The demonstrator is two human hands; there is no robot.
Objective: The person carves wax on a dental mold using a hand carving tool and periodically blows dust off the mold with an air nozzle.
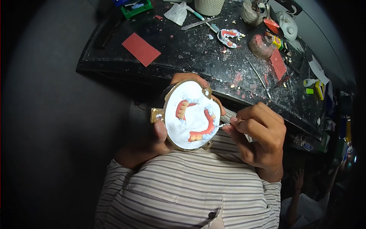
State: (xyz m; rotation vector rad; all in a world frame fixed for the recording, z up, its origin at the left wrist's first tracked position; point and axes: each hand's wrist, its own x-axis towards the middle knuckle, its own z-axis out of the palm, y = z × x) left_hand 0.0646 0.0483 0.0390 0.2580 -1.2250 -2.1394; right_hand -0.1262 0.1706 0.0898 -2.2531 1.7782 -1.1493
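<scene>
A brass-coloured flask filled with white plaster rests in my left hand, its thumb on the near left rim and fingers round the far side. Two pink wax pieces with teeth sit in the plaster, a short one at the left and a curved one at the right. My right hand pinches a thin metal tool between thumb and fingers. The tool's tip is at the plaster's right edge, beside the curved wax.
On the black bench lie pink wax sheets, a knife, a plaster piece with pink wax, a glass jar and a long metal tool. Another person's raised hand shows at lower right.
</scene>
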